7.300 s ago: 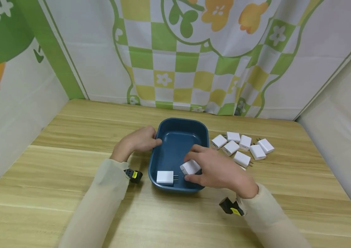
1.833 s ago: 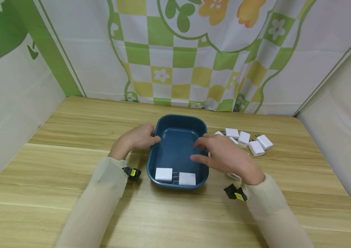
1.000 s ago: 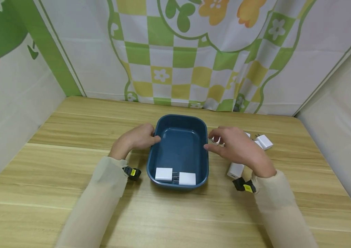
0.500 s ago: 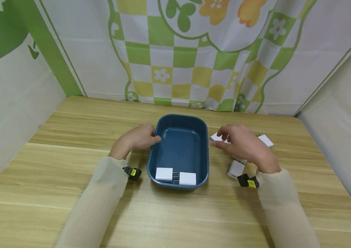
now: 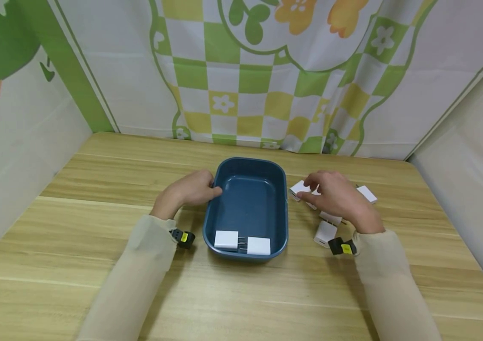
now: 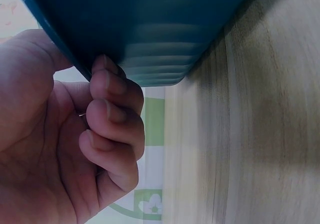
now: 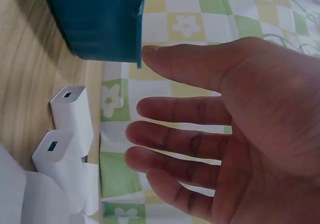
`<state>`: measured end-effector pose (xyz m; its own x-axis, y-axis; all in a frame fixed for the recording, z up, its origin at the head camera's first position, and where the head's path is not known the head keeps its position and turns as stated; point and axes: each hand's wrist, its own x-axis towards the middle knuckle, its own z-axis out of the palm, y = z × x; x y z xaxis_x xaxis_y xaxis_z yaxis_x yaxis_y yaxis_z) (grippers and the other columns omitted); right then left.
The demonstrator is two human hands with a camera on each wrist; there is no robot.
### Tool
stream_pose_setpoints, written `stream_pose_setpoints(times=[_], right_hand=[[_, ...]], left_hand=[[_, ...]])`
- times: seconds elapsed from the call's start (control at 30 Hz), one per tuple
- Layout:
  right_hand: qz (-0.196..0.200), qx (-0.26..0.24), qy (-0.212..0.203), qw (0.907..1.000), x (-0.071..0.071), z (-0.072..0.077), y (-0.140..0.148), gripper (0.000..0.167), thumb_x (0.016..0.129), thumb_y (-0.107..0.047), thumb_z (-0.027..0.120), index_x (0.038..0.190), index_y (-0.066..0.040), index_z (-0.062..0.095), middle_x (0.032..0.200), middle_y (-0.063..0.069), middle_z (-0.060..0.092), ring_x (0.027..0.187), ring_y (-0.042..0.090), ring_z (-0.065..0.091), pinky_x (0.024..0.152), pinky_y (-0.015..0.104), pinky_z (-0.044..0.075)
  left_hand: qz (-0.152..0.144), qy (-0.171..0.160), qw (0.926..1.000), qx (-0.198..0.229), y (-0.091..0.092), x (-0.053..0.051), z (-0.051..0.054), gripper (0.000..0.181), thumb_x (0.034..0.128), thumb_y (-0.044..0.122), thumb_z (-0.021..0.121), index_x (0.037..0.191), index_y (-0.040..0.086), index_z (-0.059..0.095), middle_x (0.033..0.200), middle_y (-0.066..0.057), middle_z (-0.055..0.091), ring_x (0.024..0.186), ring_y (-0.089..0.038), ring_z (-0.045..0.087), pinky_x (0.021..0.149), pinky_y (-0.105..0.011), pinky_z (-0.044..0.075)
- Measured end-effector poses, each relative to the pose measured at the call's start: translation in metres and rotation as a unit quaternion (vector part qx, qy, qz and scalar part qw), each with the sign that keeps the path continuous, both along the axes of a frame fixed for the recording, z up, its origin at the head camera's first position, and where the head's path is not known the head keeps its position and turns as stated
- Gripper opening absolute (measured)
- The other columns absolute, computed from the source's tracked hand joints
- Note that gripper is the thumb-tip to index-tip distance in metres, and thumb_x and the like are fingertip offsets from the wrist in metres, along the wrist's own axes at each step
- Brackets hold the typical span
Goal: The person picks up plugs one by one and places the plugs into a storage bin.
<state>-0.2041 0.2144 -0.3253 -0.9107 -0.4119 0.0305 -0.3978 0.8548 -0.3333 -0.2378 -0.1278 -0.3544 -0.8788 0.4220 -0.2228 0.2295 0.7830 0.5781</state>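
A dark blue plastic tub [image 5: 247,203] stands on the table. Its left rim is pinched by my left hand [image 5: 190,189], thumb inside and curled fingers [image 6: 115,119] against the outer wall. Two white USB chargers, the left one [image 5: 226,240] and the right one [image 5: 259,246], lie at the tub's near end, prongs facing each other. Right of the tub, my right hand [image 5: 337,196] hovers over loose white chargers, fingers extended and holding nothing. One charger [image 5: 298,188] shows by its fingertips, another [image 5: 325,233] below the palm; the hand hides part of the group.
Another charger [image 5: 367,193] lies past the right hand. The wooden table [image 5: 96,213] ends at a green-and-white checked curtain [image 5: 254,80] behind. A black wrist camera [image 5: 342,246] hangs close to the nearest charger.
The right hand set a second charger in the tub, let it go, then moved right over the loose chargers. The left hand keeps its grip on the rim.
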Motion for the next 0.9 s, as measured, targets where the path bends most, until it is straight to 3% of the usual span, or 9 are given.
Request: stream_pose_setpoints(times=[0.37, 0.67, 0.9], right_hand=[[-0.016, 0.019, 0.007, 0.9997, -0.006, -0.011, 0.0, 0.048, 0.092, -0.027, 0.076, 0.128, 0.002, 0.064, 0.123, 0.021, 0.063, 0.113, 0.039, 0.059, 0.092, 0.055, 0.049], [-0.016, 0.048, 0.0, 0.9987, -0.007, -0.022, -0.006, 0.06, 0.093, -0.031, 0.075, 0.142, -0.004, 0.054, 0.142, 0.023, 0.052, 0.134, 0.047, 0.04, 0.105, 0.062, 0.036], [0.001, 0.079, 0.009, 0.9968, -0.008, -0.031, -0.009, 0.064, 0.091, -0.027, 0.076, 0.146, -0.004, 0.051, 0.142, 0.026, 0.051, 0.133, 0.051, 0.04, 0.107, 0.067, 0.03]], left_hand=[[0.004, 0.005, 1.0, -0.002, 0.001, 0.001, 0.0, 0.041, 0.0994, 0.02, 0.056, 0.059, 0.014, 0.046, 0.053, 0.004, 0.038, 0.047, -0.01, 0.035, 0.047, -0.025, 0.03], [0.009, 0.002, 1.0, 0.001, 0.001, 0.001, 0.0, 0.039, 0.0999, 0.02, 0.056, 0.062, 0.013, 0.05, 0.054, 0.004, 0.039, 0.048, -0.011, 0.036, 0.048, -0.026, 0.03], [0.004, 0.004, 1.0, 0.0, 0.0, 0.001, 0.001, 0.04, 0.0994, 0.02, 0.056, 0.06, 0.014, 0.048, 0.054, 0.004, 0.038, 0.047, -0.011, 0.035, 0.048, -0.025, 0.03]])
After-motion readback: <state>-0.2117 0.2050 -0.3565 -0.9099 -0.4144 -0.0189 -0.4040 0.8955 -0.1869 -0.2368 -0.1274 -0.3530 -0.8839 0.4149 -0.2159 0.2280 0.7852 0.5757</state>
